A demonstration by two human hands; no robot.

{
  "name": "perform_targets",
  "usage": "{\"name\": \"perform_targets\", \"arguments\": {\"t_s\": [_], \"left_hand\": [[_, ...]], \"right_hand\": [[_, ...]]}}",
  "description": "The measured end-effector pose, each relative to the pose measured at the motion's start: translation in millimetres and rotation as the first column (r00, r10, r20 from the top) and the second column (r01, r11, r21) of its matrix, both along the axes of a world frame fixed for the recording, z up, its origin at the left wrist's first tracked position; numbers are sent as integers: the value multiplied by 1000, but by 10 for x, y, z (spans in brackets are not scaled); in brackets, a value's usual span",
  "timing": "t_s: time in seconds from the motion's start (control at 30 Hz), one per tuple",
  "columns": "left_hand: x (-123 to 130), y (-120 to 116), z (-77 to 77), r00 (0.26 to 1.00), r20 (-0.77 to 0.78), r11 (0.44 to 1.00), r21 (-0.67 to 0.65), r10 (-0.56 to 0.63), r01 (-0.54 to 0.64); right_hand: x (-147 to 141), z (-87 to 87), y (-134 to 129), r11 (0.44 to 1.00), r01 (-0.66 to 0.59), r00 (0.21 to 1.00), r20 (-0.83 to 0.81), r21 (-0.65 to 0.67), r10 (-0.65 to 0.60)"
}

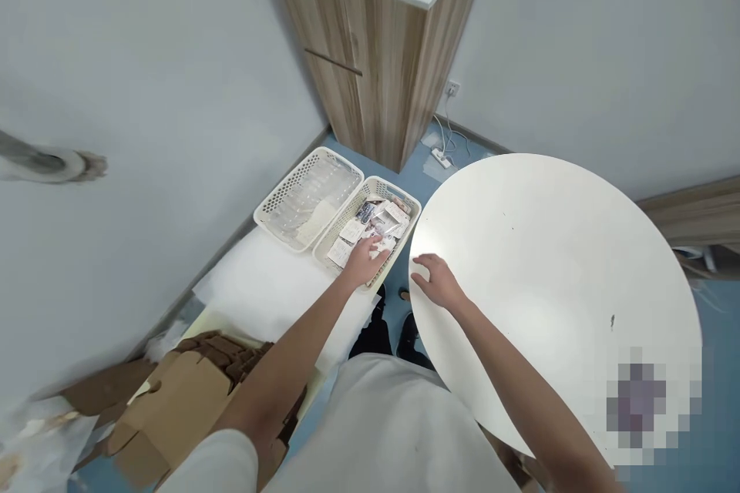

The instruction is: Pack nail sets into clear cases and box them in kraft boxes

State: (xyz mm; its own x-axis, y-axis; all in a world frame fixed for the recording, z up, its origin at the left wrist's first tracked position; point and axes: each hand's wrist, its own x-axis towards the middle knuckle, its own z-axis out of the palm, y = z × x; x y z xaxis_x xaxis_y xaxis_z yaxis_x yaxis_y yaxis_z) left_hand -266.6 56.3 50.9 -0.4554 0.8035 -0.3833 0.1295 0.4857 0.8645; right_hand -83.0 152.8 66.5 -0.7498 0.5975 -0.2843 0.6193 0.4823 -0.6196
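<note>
My left hand (364, 262) reaches over the near side of a cream plastic basket (415, 204), fingers spread and nothing seen in them. Inside this basket lies a pile of small printed cards or packets (341, 250), some under clear wrapping. Whether my fingertips touch the pile I cannot tell. My right hand (436, 281) is at the left edge of a round white table (537, 246), its fingers apart and holding nothing visible.
Beside the first basket stands a second basket (271, 204) with clear plastic pieces. White sheeting (266, 289) and flattened brown cardboard boxes (185, 400) lie nearer me. A wooden cabinet (370, 54) fills the corner; a power strip (441, 158) with cables rests on the floor.
</note>
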Motion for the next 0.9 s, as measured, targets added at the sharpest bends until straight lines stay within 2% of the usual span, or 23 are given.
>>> {"name": "perform_targets", "arguments": {"t_s": [0.13, 0.23, 0.33, 0.5, 0.67, 0.8, 0.9], "left_hand": [[-271, 527, -284, 991, 133, 999, 33, 12, -17], [-346, 782, -442, 986, 165, 999, 18, 35, -38], [-362, 902, -530, 986, 158, 998, 18, 49, -53], [-377, 941, -572, 979, 189, 996, 20, 78, -83], [-399, 902, -557, 940, 304, 983, 56, 152, -177], [-416, 780, -529, 921, 322, 957, 114, 219, -267], [-392, 641, -439, 923, 294, 945, 136, 247, -296]], "right_hand": [[-576, -50, 207, 972, -81, 990, 131, 221, 52], [-898, -148, 291, 944, -166, 967, 237, 284, 99], [-1075, -262, 331, 934, -188, 944, 318, 302, 87], [-1125, -382, 351, 954, -157, 926, 374, 254, 52], [-1110, -354, 320, 976, -138, 933, 354, 168, 71], [-1062, -214, 271, 989, -49, 984, 178, 140, 24], [-935, -67, 204, 991, 129, 988, -89, 25, -127]]}}
